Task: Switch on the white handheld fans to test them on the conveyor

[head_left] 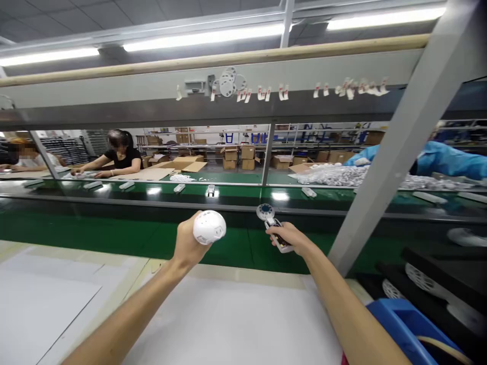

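Observation:
My left hand (187,243) is raised over the green belt, fingers wrapped round a white round plastic housing (209,226) with small holes in it. To its right my right hand (291,238) grips a small white handle-shaped part (277,234) that ends in a round grey perforated head (265,211). Both arms reach forward from the white sheet-covered bench (228,324). The two parts are held apart, about a hand's width between them.
A green conveyor belt (114,230) runs across in front, carrying small white pieces (179,188). A grey slanted post (399,147) stands at right. A blue bin (409,327) sits low right. Across the line, people work: one in black (119,154), one in blue sleeves (445,159).

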Demonstrator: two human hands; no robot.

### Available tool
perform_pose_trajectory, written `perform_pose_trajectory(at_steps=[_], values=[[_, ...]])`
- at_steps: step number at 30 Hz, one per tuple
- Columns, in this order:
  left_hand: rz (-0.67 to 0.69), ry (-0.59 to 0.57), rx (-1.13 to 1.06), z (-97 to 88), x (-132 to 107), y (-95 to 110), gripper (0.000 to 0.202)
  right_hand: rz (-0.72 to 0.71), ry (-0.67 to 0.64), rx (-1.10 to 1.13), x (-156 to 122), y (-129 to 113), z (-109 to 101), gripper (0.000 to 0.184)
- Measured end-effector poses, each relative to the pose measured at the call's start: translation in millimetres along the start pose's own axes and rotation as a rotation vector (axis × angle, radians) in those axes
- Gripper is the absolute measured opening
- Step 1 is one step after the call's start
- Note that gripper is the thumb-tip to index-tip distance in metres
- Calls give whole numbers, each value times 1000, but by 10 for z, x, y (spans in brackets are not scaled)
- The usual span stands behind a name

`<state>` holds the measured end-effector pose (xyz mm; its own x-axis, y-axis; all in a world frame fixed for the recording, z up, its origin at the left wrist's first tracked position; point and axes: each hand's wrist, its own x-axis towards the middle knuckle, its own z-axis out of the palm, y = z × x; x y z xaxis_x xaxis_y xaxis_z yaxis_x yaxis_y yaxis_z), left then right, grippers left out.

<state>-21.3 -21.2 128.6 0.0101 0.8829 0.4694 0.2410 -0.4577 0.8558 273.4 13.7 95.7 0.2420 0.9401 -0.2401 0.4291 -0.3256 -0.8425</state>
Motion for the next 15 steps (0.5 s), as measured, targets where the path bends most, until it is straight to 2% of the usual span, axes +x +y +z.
perform_pose_trajectory(at_steps=[3, 6, 10, 13, 15], values=[[-23, -78, 49, 68, 68, -153, 28, -115, -88, 278, -175, -272, 51, 11], [-113, -126, 50, 185, 190, -350, 28, -175, -153, 443, -431, -532, 71, 13], [-235, -171, 95, 359, 341, -703, 29, -293, -189, 577, -777, -761, 114, 35], [-257, -114, 197, 433, 378, -1005, 39, -415, -237, 659, -969, -843, 149, 57], [-257, -65, 310, 436, 378, -1189, 41, -476, -276, 656, -1065, -872, 164, 65]])
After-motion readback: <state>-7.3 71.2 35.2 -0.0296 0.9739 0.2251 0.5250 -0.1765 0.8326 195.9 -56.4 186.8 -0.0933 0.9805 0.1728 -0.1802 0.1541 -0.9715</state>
